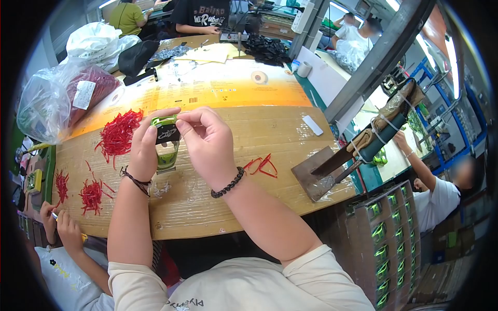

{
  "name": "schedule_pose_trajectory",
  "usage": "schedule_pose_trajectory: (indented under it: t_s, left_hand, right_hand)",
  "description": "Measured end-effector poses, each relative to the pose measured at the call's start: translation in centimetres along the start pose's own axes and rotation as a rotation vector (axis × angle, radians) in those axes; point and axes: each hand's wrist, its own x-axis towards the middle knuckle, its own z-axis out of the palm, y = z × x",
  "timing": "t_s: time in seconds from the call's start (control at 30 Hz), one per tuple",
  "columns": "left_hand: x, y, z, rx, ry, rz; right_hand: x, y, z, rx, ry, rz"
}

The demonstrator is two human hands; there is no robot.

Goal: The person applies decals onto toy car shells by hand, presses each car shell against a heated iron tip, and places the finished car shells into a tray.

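Note:
A bright green piece with a black panel and white lettering (167,133) is held upright above the cardboard-covered table; its exact kind I cannot make out. My left hand (142,147) grips it along the left side, the index finger reaching over its top. At its upper right edge, my right hand (207,142) pinches with thumb and index finger; whether something small is between those fingertips is hidden. Left of my left hand lies a large heap of red strips (120,133). Several loose red strips (264,166) lie to the right of my right wrist.
Smaller red heaps (92,197) lie front left, near a co-worker's hands (67,228). Plastic bags (52,103) stand back left. At the right edge, a metal plate (319,173) sits below a taped bar. A compartmented box (384,249) holds green pieces. Other people work around.

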Motion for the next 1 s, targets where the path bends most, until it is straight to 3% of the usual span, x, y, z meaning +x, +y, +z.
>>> schedule_pose_trajectory:
  t_s: [0.47, 1.0]
  left_hand:
    - [0.1, 0.2, -0.2, 0.18, -0.011, 0.048]
    - [0.2, -0.9, -0.3, -0.046, 0.048, -0.116]
  right_hand:
    - [0.4, -0.2, -0.4, -0.212, -0.021, -0.112]
    - [0.6, 0.2, -0.2, -0.09, -0.031, -0.075]
